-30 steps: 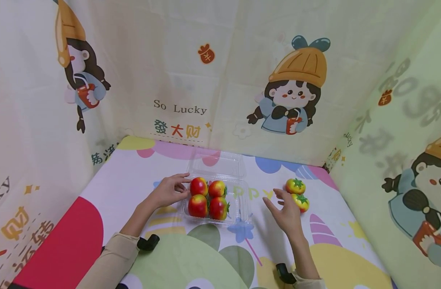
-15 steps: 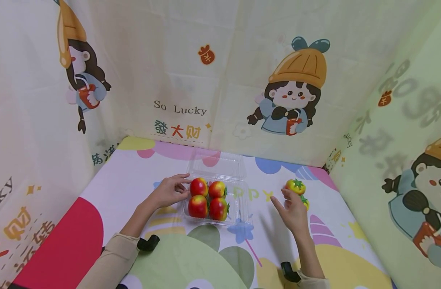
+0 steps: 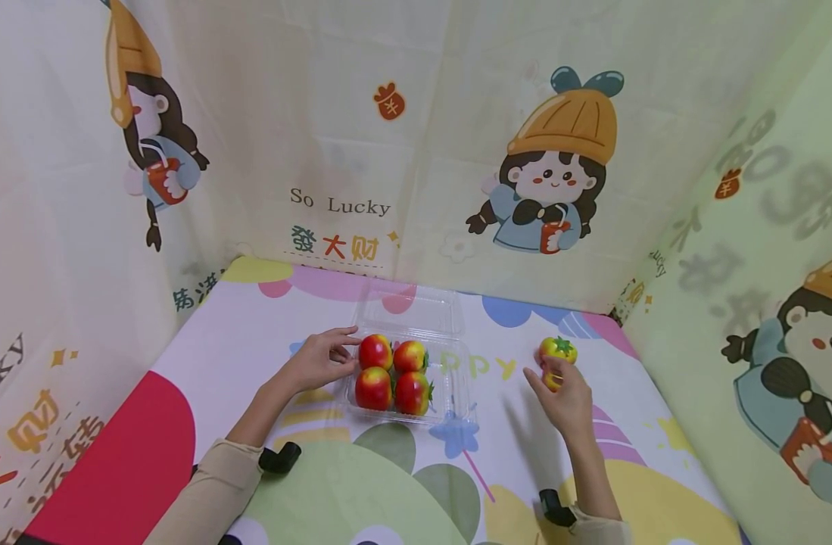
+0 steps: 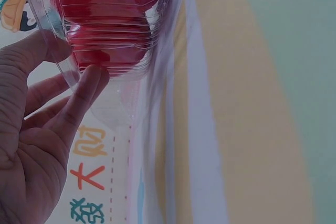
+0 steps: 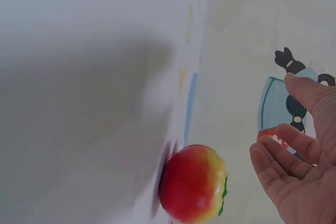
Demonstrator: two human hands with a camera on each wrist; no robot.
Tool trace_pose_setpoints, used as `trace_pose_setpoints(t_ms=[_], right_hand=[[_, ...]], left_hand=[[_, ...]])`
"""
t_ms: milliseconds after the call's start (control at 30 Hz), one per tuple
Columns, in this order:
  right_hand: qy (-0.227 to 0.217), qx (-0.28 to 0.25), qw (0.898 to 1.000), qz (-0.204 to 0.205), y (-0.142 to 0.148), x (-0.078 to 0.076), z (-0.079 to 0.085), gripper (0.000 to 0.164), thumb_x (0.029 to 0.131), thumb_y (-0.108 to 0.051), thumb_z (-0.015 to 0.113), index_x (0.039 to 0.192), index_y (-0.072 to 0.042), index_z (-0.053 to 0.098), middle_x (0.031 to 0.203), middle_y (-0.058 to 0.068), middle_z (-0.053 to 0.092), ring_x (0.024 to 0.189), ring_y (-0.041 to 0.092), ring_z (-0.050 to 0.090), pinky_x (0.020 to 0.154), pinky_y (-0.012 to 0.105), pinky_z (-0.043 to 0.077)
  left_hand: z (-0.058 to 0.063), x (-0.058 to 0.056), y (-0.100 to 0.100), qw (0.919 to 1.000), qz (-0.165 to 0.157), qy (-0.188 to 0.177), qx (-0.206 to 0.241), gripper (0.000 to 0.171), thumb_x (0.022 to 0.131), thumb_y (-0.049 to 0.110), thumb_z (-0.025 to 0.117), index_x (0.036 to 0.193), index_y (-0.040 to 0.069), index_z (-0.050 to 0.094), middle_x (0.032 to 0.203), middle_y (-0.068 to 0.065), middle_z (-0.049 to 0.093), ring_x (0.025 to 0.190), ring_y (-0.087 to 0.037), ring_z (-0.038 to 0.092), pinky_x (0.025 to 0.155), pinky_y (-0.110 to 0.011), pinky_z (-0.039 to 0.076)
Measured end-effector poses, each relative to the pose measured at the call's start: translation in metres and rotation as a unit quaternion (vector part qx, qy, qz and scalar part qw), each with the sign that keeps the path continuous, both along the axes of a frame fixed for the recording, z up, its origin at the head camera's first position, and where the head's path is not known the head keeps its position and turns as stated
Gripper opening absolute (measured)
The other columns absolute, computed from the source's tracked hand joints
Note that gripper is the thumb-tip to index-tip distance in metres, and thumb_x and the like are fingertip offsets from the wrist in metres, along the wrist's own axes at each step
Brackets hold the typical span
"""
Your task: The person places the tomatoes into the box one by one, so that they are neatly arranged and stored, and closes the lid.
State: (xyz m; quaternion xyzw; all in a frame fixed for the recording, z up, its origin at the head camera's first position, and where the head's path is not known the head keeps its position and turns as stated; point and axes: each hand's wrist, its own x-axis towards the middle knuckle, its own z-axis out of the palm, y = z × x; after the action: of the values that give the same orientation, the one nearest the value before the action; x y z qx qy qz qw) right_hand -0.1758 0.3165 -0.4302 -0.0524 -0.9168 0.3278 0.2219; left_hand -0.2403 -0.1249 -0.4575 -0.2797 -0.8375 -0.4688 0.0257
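Fruit [image 3: 557,350], round, red-and-yellow, green-leaved, no long axis, two loose: right side of bench [image 3: 490,401], just beyond my right hand [image 3: 568,400], one partly behind it. Right hand, the nearer: thumb and fingers parted, holding nothing. Left hand [image 3: 320,360]: touching clear plastic box [image 3: 450,386]; whether pinching, I cannot tell.

Left hand [image 3: 318,362] pinches between thumb and fingers; right hand [image 3: 568,395] hovers, thumb spread from loosely bent fingers
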Motion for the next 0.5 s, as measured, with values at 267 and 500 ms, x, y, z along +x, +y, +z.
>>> trace_pose_setpoints(t_ms=[267, 500], right_hand=[[-0.019, -0.007, 1.0, -0.005, 0.009, -0.003, 0.001, 0.05, 0.09, -0.02, 0.08, 0.126, 0.009, 0.061, 0.126, 0.032, 0.062, 0.114, 0.047, 0.063, 0.102, 0.058, 0.051], [-0.032, 0.002, 0.999, -0.018, 0.017, -0.005, 0.0, 0.053, 0.09, -0.022, 0.079, 0.128, 0.009, 0.059, 0.128, 0.032, 0.061, 0.118, 0.046, 0.059, 0.106, 0.058, 0.047]], left_hand=[[-0.001, -0.001, 0.0, 1.0, 0.001, 0.008, 0.002, 0.041, 0.088, 0.005, 0.076, 0.125, -0.009, 0.068, 0.147, -0.026, 0.054, 0.088, -0.02, 0.074, 0.08, -0.032, 0.063], [-0.002, -0.001, -0.001, 0.9999, -0.004, 0.01, 0.01, 0.04, 0.088, 0.003, 0.077, 0.124, -0.01, 0.068, 0.146, -0.027, 0.054, 0.088, -0.021, 0.074, 0.08, -0.034, 0.063]])
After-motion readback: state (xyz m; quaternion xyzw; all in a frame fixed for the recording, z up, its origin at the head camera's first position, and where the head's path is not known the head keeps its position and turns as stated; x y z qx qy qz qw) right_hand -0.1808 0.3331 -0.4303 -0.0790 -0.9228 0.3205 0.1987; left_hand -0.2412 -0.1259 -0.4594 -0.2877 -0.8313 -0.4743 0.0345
